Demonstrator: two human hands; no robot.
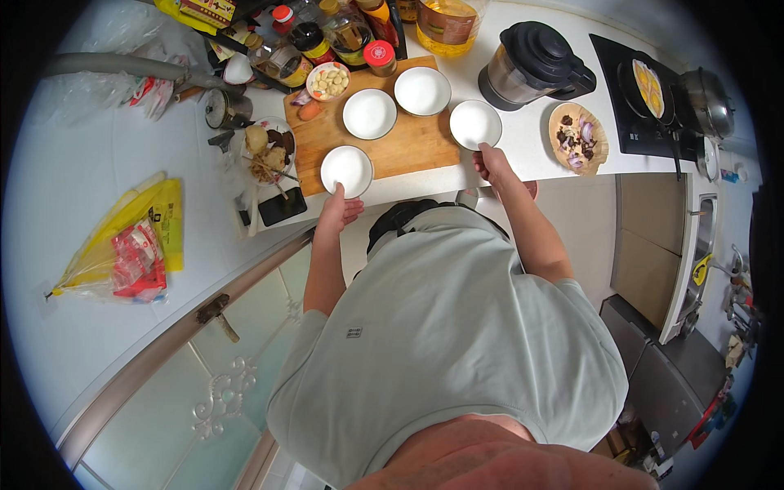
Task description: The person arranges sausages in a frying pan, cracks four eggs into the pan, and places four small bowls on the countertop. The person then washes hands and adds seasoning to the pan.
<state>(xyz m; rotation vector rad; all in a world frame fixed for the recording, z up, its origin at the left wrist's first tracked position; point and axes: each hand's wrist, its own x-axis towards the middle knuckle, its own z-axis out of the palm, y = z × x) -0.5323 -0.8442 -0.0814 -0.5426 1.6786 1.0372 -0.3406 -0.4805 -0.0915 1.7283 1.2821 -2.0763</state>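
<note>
My left hand (342,212) grips the near rim of a white bowl (346,170), its thumb over the edge and its other fingers stretched out to the right. That bowl is at the front edge of a wooden cutting board (404,160). With my right hand (490,164) I pinch the near rim of another white bowl (476,124), just right of the board. Two more white bowls stand on the board, a left one (370,114) and a right one (422,90). All look white inside; whether they hold anything I cannot tell.
Garlic cloves fill a small bowl (329,81) near a carrot piece (310,110). Left are a plate of food (269,150) and a phone (283,207). Bottles (306,37) line the back. Rightward stand a blender jug (533,64), a paper-lined dish (579,138) and a frying pan (643,92) on a cooktop.
</note>
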